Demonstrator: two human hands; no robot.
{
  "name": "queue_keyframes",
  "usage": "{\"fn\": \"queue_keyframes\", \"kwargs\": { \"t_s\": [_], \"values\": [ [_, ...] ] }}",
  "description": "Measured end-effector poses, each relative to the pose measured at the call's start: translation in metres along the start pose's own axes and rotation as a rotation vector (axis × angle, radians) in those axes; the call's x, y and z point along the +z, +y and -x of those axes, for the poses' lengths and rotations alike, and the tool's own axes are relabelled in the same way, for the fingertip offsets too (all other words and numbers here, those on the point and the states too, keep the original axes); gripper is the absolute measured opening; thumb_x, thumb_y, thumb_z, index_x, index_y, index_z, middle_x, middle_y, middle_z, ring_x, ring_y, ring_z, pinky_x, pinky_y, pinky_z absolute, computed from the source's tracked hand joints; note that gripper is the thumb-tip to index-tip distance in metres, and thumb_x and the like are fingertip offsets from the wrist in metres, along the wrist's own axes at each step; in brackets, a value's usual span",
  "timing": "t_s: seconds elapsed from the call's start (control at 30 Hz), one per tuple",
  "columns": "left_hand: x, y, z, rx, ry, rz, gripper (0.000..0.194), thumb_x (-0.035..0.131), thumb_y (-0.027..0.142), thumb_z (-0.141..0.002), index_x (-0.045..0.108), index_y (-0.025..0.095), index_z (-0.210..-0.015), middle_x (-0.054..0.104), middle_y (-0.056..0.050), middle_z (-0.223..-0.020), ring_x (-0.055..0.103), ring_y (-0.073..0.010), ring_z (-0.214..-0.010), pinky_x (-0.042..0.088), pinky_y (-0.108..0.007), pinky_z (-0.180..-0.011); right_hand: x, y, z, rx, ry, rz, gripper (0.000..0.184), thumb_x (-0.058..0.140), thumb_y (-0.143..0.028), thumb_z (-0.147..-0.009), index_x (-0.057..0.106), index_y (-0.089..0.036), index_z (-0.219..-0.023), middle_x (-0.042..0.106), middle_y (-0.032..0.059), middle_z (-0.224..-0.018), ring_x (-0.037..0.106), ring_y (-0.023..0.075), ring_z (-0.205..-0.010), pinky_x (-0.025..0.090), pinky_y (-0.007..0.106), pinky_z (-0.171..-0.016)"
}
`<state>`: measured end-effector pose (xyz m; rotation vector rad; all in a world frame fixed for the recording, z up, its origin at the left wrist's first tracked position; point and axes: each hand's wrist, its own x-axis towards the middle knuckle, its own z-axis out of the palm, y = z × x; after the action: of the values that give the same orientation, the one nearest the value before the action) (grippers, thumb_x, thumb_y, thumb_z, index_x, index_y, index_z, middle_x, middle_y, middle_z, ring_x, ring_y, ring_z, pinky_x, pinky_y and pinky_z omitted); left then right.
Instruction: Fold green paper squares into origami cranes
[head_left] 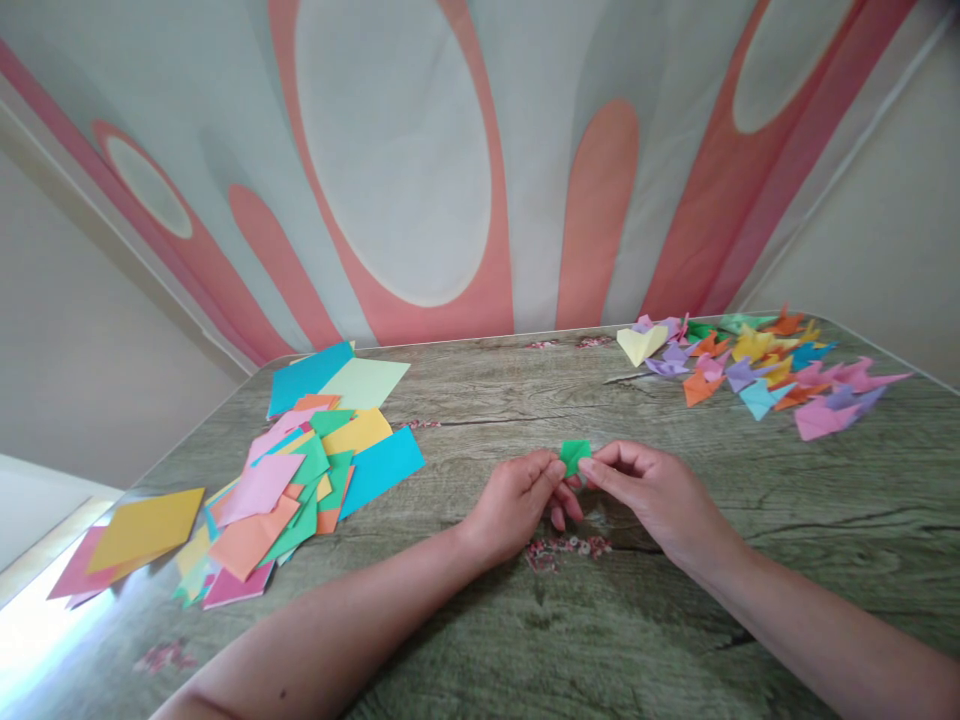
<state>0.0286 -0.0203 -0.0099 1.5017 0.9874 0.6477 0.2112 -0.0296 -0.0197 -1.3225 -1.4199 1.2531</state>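
A small folded piece of green paper (575, 456) is held up between my two hands, just above the middle of the table. My left hand (523, 500) pinches its left edge between thumb and forefinger, the other fingers curled below. On the right edge, the thumb and fingertips of my right hand (660, 500) are closed on the same paper. Creases show faintly on its face; its underside is hidden.
Loose coloured paper sheets (262, 485) lie in an untidy heap on the left of the wood-patterned table (465, 640). Several folded paper figures (757, 345) crowd the back right, beside a pale yellow paper heart (642, 345). A patterned cloth (390, 150) stands behind.
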Motion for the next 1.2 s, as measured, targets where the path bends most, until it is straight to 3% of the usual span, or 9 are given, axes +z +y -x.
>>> {"fn": "queue_keyframes", "kwargs": {
  "t_s": [0.23, 0.4, 0.5, 0.6, 0.83, 0.97, 1.2],
  "values": [
    [0.001, 0.007, 0.003, 0.055, 0.055, -0.338, 0.036, 0.041, 0.033, -0.096, 0.062, 0.016, -0.072, 0.065, 0.000, -0.068, 0.054, -0.0104, -0.059, 0.042, -0.022, -0.063, 0.003, -0.005, 0.004, 0.024, 0.125, 0.122, 0.030, 0.062, -0.047, -0.081, 0.062, -0.019, -0.068, 0.059, -0.0017, -0.065, 0.050, 0.0143, -0.063, 0.037, 0.028, -0.061],
    [-0.001, 0.007, 0.002, -0.028, 0.021, -0.158, 0.029, 0.045, 0.035, -0.093, 0.064, 0.016, -0.083, 0.070, -0.002, -0.069, 0.053, -0.0104, -0.058, 0.043, -0.020, -0.060, 0.004, -0.004, 0.003, -0.012, 0.025, 0.013, 0.034, 0.060, -0.051, -0.083, 0.068, -0.019, -0.079, 0.063, -0.0004, -0.071, 0.050, 0.0140, -0.064, 0.037, 0.027, -0.060],
    [-0.001, 0.008, 0.002, -0.049, -0.060, -0.079, 0.029, 0.050, 0.038, -0.091, 0.066, 0.015, -0.084, 0.072, -0.002, -0.073, 0.052, -0.0097, -0.058, 0.042, -0.020, -0.059, 0.005, -0.003, 0.002, -0.027, -0.048, -0.068, 0.037, 0.060, -0.052, -0.083, 0.065, -0.018, -0.071, 0.057, -0.0018, -0.064, 0.048, 0.0135, -0.063, 0.037, 0.027, -0.059],
    [0.000, 0.009, 0.004, -0.061, -0.089, -0.050, 0.029, 0.053, 0.039, -0.090, 0.068, 0.015, -0.083, 0.073, -0.003, -0.075, 0.050, -0.0087, -0.056, 0.039, -0.019, -0.056, 0.008, -0.002, 0.002, 0.014, -0.013, -0.132, 0.038, 0.065, -0.051, -0.080, 0.062, -0.018, -0.062, 0.052, -0.0030, -0.057, 0.046, 0.0132, -0.061, 0.035, 0.027, -0.058],
    [0.005, 0.008, 0.008, -0.001, -0.006, -0.163, 0.033, 0.055, 0.038, -0.089, 0.074, 0.015, -0.075, 0.066, -0.002, -0.067, 0.046, -0.0084, -0.054, 0.033, -0.020, -0.053, 0.012, -0.004, 0.004, 0.163, -0.012, -0.437, 0.037, 0.068, -0.053, -0.077, 0.074, -0.017, -0.072, 0.067, 0.0042, -0.067, 0.057, 0.0186, -0.065, 0.046, 0.034, -0.067],
    [0.006, 0.006, 0.008, -0.039, 0.007, -0.180, 0.034, 0.056, 0.040, -0.088, 0.075, 0.015, -0.076, 0.058, 0.001, -0.055, 0.040, -0.0077, -0.049, 0.029, -0.020, -0.049, 0.011, -0.004, 0.003, 0.196, -0.016, -0.531, 0.032, 0.072, -0.050, -0.075, 0.076, -0.018, -0.078, 0.071, 0.0060, -0.076, 0.063, 0.0215, -0.074, 0.049, 0.035, -0.073],
    [0.008, 0.005, 0.006, -0.025, 0.061, -0.030, 0.032, 0.057, 0.040, -0.088, 0.074, 0.014, -0.080, 0.073, -0.005, -0.077, 0.055, -0.0103, -0.058, 0.045, -0.021, -0.060, 0.012, -0.006, 0.002, 0.182, -0.113, -0.618, 0.034, 0.068, -0.052, -0.078, 0.076, -0.020, -0.086, 0.073, 0.0072, -0.089, 0.065, 0.0220, -0.081, 0.052, 0.034, -0.072]
  ]
}}
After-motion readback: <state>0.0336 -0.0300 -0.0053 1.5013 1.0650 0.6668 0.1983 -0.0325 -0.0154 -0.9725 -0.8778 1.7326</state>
